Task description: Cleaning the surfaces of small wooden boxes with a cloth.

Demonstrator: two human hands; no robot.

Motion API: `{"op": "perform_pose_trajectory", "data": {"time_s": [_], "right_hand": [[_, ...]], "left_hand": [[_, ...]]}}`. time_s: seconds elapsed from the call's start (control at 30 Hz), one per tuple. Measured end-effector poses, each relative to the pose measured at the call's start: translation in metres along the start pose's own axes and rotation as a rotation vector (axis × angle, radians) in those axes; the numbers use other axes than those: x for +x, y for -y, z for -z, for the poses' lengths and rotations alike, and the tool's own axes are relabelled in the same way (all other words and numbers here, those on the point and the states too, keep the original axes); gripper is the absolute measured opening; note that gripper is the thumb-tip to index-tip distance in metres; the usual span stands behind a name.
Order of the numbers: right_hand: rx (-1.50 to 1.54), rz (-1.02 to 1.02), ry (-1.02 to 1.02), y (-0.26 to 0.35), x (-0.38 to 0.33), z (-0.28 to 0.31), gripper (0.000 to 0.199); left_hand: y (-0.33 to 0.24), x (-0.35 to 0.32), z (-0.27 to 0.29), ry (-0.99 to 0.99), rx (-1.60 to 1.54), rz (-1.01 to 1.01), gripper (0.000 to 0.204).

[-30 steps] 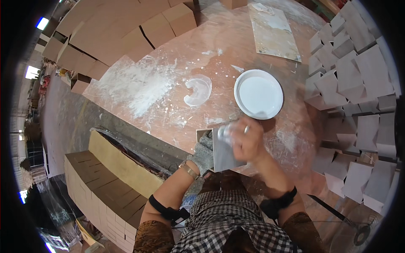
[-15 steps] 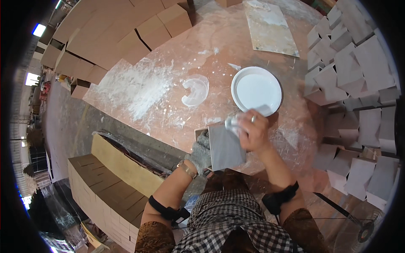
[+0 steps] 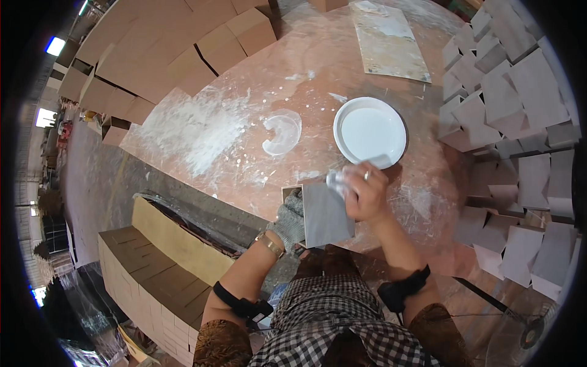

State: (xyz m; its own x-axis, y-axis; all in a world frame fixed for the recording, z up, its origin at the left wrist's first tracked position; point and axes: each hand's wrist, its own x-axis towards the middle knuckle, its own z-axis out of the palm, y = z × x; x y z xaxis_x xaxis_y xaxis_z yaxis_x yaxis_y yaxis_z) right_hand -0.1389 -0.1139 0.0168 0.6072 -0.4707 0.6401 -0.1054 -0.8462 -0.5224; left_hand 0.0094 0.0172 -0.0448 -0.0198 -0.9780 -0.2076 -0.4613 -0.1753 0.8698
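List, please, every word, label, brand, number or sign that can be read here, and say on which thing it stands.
No text can be read.
Gray box held by the gloved left hand: no lettering visible.
White round tub: no lettering visible.
Black strap device on the left forearm: pale patch, too small to read.
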Motion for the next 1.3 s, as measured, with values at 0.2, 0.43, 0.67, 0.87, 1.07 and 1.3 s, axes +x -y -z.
{"op": "perform_pose_trajectory", "data": {"time_s": [0.2,0.43,0.67,0.87,1.07,1.3], "right_hand": [[0.002,0.033,0.026,0.057,-0.047,0.008,0.017],[0.143,-0.051,-0.082,0.064,-0.061,0.029,0.013],[0.083,-0.048,0.001,0.043,-0.018,0.007,0.017],[0.076,0.094,0.12,0.075,-0.022,-0.003,0.016],[-0.055,0.009,-0.02,0.017,0.007,-0.012,0.015],[0.007,0.147,0.075,0.077,-0.012,-0.008,0.013]], "left_hand": [[0.014,-0.012,-0.001,0.045,0.218,-0.045,0.062],[-0.008,-0.012,0.004,-0.129,0.434,-0.082,0.048],[-0.016,-0.005,0.003,0.018,0.203,-0.078,0.05],[0.017,-0.006,-0.011,-0.097,0.327,-0.143,0.05],[-0.022,0.0,0.003,0.013,0.665,-0.154,0.045],[-0.027,-0.008,0.003,-0.127,0.107,-0.117,0.042]]}}
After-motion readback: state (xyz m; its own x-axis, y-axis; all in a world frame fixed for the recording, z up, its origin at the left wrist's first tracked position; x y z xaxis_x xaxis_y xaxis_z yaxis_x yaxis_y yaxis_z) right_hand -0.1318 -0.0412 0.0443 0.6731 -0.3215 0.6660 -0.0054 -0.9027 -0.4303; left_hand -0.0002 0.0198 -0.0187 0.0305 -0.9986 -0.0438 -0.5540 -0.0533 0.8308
